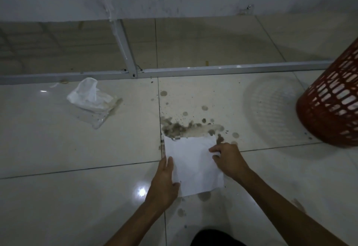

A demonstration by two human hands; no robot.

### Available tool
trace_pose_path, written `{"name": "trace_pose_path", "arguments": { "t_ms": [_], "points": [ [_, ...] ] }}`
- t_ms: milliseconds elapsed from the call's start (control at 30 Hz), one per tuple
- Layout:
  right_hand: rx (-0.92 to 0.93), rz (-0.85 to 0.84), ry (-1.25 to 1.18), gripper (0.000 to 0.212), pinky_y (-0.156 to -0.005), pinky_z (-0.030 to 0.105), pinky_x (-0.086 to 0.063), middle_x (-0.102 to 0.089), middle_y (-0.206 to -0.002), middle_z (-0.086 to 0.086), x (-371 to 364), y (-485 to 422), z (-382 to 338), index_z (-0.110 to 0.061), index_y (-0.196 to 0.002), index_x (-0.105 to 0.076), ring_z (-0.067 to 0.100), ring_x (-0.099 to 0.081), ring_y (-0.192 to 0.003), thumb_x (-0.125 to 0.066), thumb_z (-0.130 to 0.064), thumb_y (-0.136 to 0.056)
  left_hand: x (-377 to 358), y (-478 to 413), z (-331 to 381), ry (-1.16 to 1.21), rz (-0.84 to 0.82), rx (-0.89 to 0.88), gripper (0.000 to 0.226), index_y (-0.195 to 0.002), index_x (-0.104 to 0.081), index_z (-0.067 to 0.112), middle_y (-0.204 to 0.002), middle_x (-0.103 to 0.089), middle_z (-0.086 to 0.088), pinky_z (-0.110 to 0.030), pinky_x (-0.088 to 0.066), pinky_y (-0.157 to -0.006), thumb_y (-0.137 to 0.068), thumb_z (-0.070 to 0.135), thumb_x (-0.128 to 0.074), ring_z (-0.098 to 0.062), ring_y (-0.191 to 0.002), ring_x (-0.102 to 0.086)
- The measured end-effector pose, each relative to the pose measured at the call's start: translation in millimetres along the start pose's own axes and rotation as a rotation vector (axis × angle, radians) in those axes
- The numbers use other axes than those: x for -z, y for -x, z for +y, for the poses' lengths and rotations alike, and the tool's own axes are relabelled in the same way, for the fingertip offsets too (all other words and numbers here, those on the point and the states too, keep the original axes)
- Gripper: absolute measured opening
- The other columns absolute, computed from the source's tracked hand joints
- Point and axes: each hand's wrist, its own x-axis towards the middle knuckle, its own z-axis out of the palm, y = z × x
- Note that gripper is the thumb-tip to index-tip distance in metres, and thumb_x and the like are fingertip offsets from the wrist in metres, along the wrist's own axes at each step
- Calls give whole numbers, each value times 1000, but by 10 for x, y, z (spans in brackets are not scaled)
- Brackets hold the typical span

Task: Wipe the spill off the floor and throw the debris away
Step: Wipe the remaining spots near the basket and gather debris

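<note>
A white paper sheet (193, 165) lies flat on the tiled floor, its far edge touching the brown, gritty spill (186, 127). My left hand (164, 181) grips the sheet's left edge with the thumb on top. My right hand (228, 160) pinches the sheet's right edge near its far corner. Dark droplets are scattered beyond the spill and a few lie near the sheet's near edge.
A red lattice waste basket (331, 108) stands at the right. A clear tissue packet with white tissue sticking out (91, 100) lies at the left. A metal floor rail (213, 69) crosses beyond the spill, in front of a wall.
</note>
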Motion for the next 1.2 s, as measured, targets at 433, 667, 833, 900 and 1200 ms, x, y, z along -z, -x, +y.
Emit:
{"name": "trace_pose_path", "arguments": {
  "t_ms": [433, 667, 833, 900, 1200],
  "points": [
    [26, 6, 291, 44, -99, 29, -40, -45, -136, 8, -35, 181, -7, -18, -132, -50, 22, -48, -120, -56, -25, -89, 0, 259, 117, -270, 151, 59, 79, -146, -4, 19, -156, 14, -9, -34, -29, -107, -86, 43, -50, -29, -135, -21],
    [148, 99, 223, 40, -91, 35, -49, -47, -130, 13, 43, -45, -562, -12, -126, -55, 28, -53, -111, -58, -17, -87, 241, 70, 27, -228, 191, 49, 75, -146, -11, 24, -158, 5, -5, -38, -24, -109, -85, 40, -51, -28, -136, -19],
    [281, 102, 108, 41, -89, 34, -49, -48, -128, 12, -2, -399, -1278, -13, -127, -55, 29, -55, -108, -58, -16, -86, 739, -231, -198, -233, 309, 84, 76, -145, -16, 20, -157, -5, -7, -40, -28, -107, -83, 39, -56, -30, -133, -24],
    [328, 94, 89, 41, -90, 32, -48, -48, -129, 12, -58, -545, -1584, -14, -127, -54, 28, -54, -111, -57, -17, -86, 979, -368, -317, -233, 350, 103, 78, -145, -16, 19, -157, -7, -8, -41, -29, -106, -81, 38, -58, -30, -133, -25],
    [337, -18, -187, 47, -91, 27, -43, -60, -123, 11, -621, -1197, -2951, -10, -127, -54, 25, -56, -113, -59, -32, -86, 1911, -962, -942, -128, 679, 203, 65, -130, -40, 10, -135, -40, -19, -46, -37, -96, -73, 24, -69, -38, -118, -39]
  ]
}}
